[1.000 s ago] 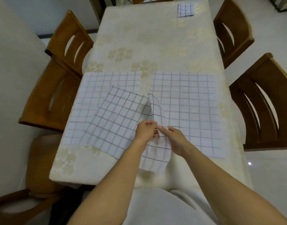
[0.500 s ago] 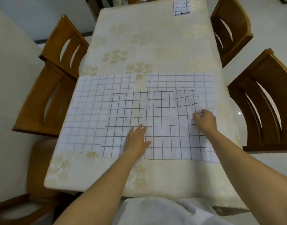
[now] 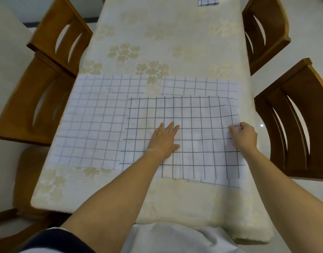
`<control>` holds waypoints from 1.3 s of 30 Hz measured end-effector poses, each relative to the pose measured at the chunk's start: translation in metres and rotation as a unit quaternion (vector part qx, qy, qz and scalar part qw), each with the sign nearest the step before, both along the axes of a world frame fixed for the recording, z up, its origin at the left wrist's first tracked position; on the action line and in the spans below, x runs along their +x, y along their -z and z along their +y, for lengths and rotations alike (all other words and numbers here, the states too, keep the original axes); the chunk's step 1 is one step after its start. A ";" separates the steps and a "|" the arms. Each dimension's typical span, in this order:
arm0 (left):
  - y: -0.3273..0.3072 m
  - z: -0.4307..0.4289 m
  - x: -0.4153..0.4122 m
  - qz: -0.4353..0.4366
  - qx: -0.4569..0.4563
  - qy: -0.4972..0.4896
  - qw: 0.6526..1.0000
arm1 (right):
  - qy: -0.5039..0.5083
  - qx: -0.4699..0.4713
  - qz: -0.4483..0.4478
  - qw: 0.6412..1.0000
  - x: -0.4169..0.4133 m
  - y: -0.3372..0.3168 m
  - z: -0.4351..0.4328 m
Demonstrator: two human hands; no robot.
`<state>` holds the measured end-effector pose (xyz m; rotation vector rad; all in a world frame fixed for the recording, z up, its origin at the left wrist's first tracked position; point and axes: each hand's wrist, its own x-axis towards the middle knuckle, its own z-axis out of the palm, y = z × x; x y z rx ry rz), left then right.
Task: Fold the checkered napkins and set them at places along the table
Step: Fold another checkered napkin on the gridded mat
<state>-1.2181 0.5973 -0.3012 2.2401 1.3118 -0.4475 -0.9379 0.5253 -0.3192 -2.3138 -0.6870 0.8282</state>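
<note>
Wooden chairs (image 3: 311, 92) flank table (image 3: 175, 33), left hand (image 3: 163, 138) flat on napkin (image 3: 202, 115), right hand (image 3: 245, 136) pinching edge

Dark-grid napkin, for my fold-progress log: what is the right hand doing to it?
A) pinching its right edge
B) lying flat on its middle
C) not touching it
A: the right hand curls its fingers on the right edge of the dark-grid napkin; the left hand lies flat on its middle.

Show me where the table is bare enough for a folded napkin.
Bare: the far stretch of table between the spread napkins and the folded napkin, plus the near strip. Crowded: the middle, where left hand presses and right hand pinches the top napkin.
</note>
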 end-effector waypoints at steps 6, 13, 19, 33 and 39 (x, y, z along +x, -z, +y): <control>0.012 0.002 0.004 -0.004 -0.009 0.011 1.000 | -0.022 0.021 -0.226 0.974 -0.015 -0.004 -0.014; 0.022 0.019 0.027 -0.041 0.104 -0.023 0.993 | -0.355 0.077 -0.233 0.902 -0.115 0.018 0.041; 0.051 0.068 0.034 -0.012 0.117 -0.042 0.992 | -0.403 -0.026 -0.239 0.883 -0.109 0.041 0.090; 0.048 0.108 0.022 -0.029 0.134 -0.028 0.990 | -0.412 -0.013 -0.262 0.873 -0.107 0.033 0.128; 0.060 0.122 -0.011 0.016 0.147 -0.031 0.989 | -0.378 -0.086 -0.275 0.880 -0.063 0.050 0.106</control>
